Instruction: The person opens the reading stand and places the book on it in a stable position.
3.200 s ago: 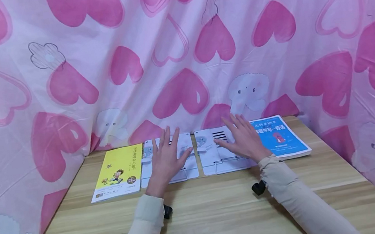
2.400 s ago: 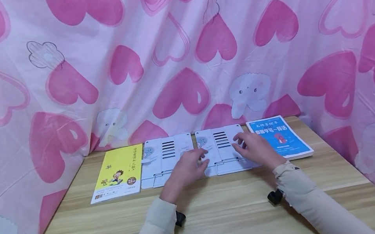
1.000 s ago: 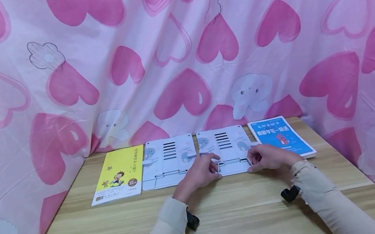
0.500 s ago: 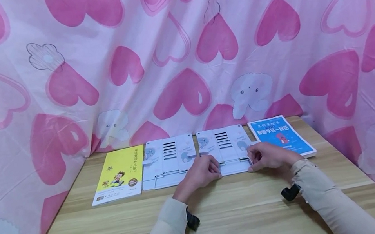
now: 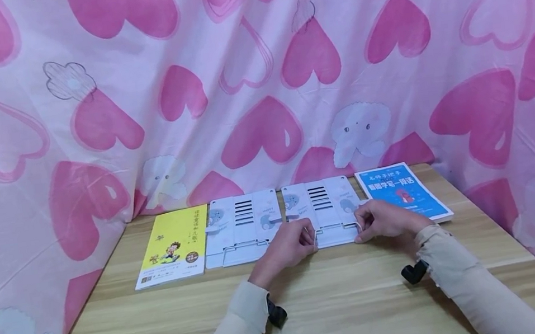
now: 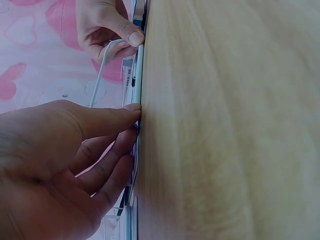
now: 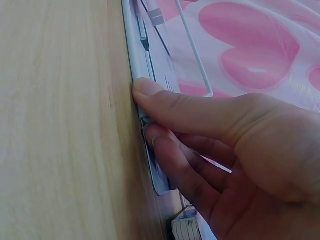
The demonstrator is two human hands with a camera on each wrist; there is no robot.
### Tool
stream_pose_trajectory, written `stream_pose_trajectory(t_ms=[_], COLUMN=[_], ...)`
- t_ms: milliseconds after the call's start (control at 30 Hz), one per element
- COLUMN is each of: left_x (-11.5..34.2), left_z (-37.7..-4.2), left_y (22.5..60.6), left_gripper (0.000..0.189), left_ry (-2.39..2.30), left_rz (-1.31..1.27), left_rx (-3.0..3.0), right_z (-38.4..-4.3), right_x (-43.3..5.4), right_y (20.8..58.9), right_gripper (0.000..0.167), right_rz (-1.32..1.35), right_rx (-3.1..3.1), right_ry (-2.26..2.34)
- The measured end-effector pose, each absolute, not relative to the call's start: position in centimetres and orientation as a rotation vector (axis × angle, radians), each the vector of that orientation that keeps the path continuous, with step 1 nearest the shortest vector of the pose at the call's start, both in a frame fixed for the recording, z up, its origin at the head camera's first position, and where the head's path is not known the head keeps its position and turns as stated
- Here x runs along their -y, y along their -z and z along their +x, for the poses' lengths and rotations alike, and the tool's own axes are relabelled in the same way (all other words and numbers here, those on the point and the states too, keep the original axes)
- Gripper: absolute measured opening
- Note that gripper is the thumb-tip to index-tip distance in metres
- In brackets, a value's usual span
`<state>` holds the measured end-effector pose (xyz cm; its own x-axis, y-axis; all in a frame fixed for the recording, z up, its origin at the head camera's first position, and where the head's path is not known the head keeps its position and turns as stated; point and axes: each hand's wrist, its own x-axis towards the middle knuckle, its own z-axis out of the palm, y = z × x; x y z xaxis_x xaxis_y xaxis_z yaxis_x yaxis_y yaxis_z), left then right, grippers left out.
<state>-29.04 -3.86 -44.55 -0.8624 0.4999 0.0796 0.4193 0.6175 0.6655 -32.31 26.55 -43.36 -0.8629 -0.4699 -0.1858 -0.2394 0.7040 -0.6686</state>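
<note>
Two white folding book stands with slots and cartoon prints lie side by side at the back of the table. At the right book stand (image 5: 336, 194), my left hand (image 5: 290, 243) holds the left front corner and my right hand (image 5: 386, 219) the right one. Both thumbs press the front edge, with the other fingers curled in behind it. A white wire bar (image 6: 99, 75) stands raised off the plate between the hands; its bent corner passes behind my right thumb in the right wrist view. The left book stand (image 5: 228, 234) lies flat, its own wire folded down, beside my left hand.
A yellow booklet (image 5: 170, 236) lies left of the stands, and a thick blue book (image 5: 399, 189) lies to the right, close to my right hand. Behind the wooden table (image 5: 316, 307) hangs a pink heart-patterned curtain (image 5: 256, 78).
From spread open above both stands, my hands have come down to the right stand's front corners and curled there. Its wire bar now stands up from the plate.
</note>
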Motion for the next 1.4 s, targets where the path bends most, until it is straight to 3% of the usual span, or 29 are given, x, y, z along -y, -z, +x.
stream_pose_trajectory(t_ms=[667,900,1033,1133,1400], left_x=[4.0,4.8,5.3,5.8,6.5], left_z=[-29.3,-29.7,-30.6,-31.1,-31.4], left_y=[44.4,43.9,43.8,43.9,44.5], left_gripper=[0.019,0.027,0.025,0.034,0.076], left_ry=[-1.097,-1.265,-1.335,-1.255,-0.978], left_rz=[0.768,0.690,0.666,0.629,0.499], left_rx=[-2.676,-2.726,-2.891,-3.007,-2.951], right_z=[-32.0,-32.6,-33.2,-33.6,-33.9], right_x=[-26.7,-27.1,-27.1,-27.1,-26.6], right_y=[42.8,42.6,42.6,43.0,44.6], right_gripper=[0.025,0.043,0.040,0.040,0.067], right_rz=[-0.593,-0.460,-0.349,-0.261,-0.283], right_rx=[-2.572,-2.688,-2.904,-2.977,-2.905], right_ry=[0.921,1.024,1.110,1.092,1.034])
